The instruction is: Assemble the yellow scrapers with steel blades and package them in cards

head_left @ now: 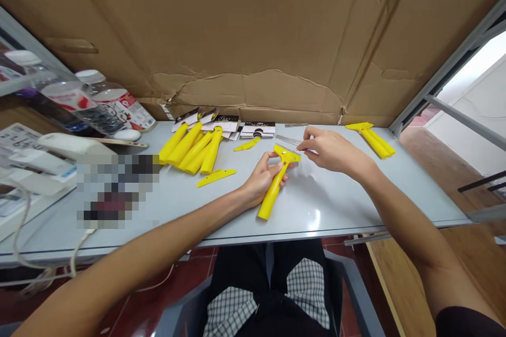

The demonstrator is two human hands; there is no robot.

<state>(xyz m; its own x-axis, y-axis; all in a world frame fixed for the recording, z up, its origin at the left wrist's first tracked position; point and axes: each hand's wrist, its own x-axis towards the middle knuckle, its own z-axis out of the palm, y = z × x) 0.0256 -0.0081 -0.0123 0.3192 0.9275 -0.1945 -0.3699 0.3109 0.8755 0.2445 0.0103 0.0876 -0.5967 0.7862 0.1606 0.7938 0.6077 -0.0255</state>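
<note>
A yellow scraper with a T-shaped head is in my left hand; the fingers wrap round it just below the head, and the handle points down toward the table's front edge. My right hand pinches a thin flat metal blade just above and right of that head. A second thin metallic edge shows at the head; I cannot tell whether it is a separate piece. Left of my hands lie a yellow blade cover with small holes and another yellow cover. Behind them rests a loose metal blade.
Several yellow scrapers with card tags lie at the back left, beside folded cards. Another scraper lies at the right. Bottles and a white device with cables occupy the left. A cardboard sheet stands behind the table.
</note>
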